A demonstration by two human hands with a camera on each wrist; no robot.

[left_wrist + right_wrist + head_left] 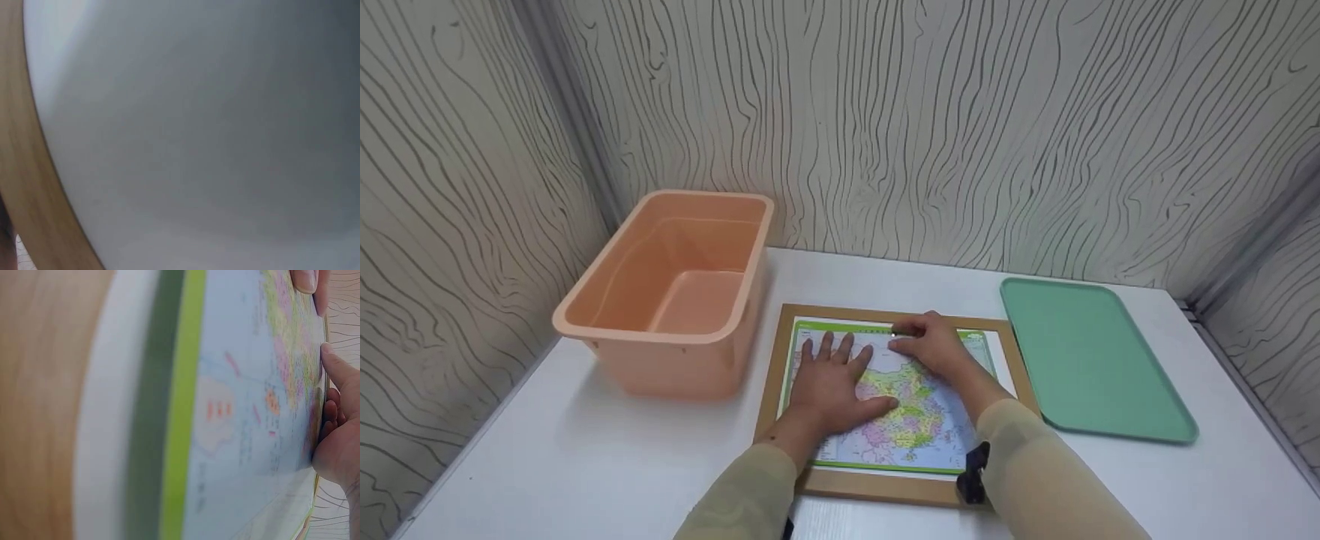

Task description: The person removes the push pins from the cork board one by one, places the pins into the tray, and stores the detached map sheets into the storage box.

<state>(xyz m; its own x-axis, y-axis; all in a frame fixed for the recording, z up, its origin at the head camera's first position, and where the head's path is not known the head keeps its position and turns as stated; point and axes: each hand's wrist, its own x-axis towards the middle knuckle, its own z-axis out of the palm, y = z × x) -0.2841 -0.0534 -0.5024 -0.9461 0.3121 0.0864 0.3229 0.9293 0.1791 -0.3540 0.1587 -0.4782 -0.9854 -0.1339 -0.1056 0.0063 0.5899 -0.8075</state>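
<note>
A map (915, 390) with a green border lies within a brown wooden frame (885, 484) on the white table. My left hand (832, 386) rests flat on the left part of the map, fingers spread and thumb pointing right. Near the map's top edge, my right hand (934, 345) has thumb and index finger curled toward each other around a small pale piece (893, 336), too small to make out. In the right wrist view, right fingertips (306, 281) show at the top, and the left hand (340, 433) lies at the map's far side.
An orange plastic tub (660, 337) stands to the left of the frame. On the right, a green tray (1102, 360) lies beside the frame's edge. Wood-patterned walls (870, 135) enclose the white table (645, 465) at the back and sides.
</note>
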